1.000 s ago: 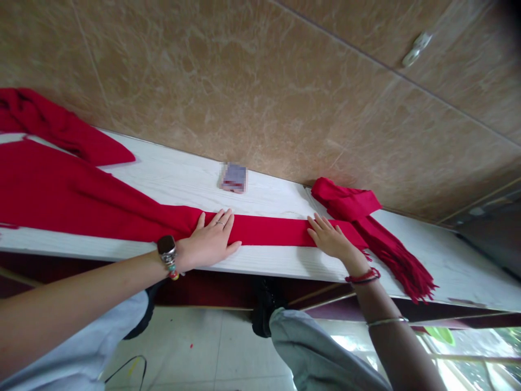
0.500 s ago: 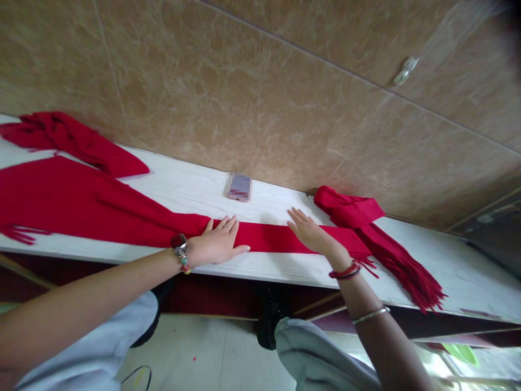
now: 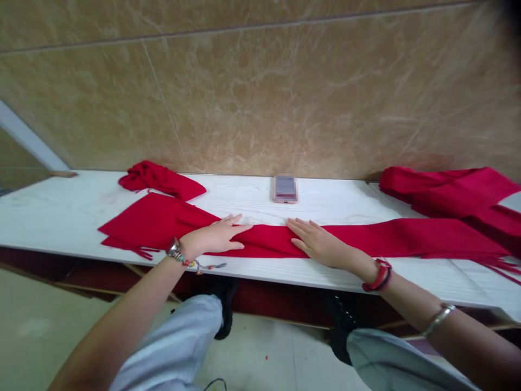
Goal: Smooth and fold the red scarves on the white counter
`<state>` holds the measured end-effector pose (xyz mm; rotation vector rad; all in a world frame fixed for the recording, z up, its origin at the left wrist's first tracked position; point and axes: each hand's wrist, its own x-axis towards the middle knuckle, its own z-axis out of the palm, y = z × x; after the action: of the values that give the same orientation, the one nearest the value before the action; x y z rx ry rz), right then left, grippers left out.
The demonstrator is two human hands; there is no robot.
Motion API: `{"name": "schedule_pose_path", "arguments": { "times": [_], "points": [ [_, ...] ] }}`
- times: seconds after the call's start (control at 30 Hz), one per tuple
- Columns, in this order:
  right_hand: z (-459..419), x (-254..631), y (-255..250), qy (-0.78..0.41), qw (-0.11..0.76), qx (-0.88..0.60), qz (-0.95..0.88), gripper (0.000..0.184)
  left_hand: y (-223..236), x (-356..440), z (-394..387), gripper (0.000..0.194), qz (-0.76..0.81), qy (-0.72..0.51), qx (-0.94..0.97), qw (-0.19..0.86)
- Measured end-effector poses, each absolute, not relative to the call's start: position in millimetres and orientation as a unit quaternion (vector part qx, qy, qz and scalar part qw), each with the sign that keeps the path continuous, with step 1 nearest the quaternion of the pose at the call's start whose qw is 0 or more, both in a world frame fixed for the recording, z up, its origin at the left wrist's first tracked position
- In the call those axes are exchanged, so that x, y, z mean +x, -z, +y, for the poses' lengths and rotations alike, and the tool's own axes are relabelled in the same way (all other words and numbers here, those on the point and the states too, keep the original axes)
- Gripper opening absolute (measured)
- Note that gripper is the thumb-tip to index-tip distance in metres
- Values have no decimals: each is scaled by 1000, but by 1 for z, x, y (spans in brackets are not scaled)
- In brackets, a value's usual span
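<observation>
Scarf [image 3: 386, 237], red, fringed at both ends: lay lengthwise along a white counter [image 3: 240, 190], close to its front edge, spread wide at the left and narrowed to a long strip from the middle rightward. Hands, two: rested palm down on the scarf, well apart from each other, neither clamped on anything. Left hand [image 3: 214, 238] had its fingers fanned at the cloth's far edge; right hand [image 3: 319, 243] kept its fingers straight and nearly together across the strip. Left wrist bore a watch [image 3: 173, 248] and a beaded bracelet [image 3: 189, 264]; right wrist, a red bracelet [image 3: 381, 275], with a silver bangle [image 3: 439, 319] farther up the arm. Phone [image 3: 285, 187]: lay behind the scarf, near the brown tiled wall [image 3: 305, 98]. Bunched red cloth [image 3: 171, 181]: sat behind the scarf's left end. Folded red cloth [image 3: 443, 187]: sat at the right, by the wall, meeting the scarf's right end.
</observation>
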<state>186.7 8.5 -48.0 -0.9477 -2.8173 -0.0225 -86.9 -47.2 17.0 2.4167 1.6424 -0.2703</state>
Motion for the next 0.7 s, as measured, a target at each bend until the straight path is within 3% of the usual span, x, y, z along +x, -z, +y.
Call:
{"name": "schedule_pose_path", "arguments": {
  "times": [0.2,0.53,0.7],
  "points": [
    [1,172,40,-16,123,-291,-949,51,-26,-117,-43,33,477,27,874,89],
    [-13,152,37,-81,98,-198,-972,43,-25,-179,-43,18,548,51,835,-3],
    [-13,155,37,-78,102,-192,-973,42,-47,-215,-54,25,620,0,780,-86]
  ]
}}
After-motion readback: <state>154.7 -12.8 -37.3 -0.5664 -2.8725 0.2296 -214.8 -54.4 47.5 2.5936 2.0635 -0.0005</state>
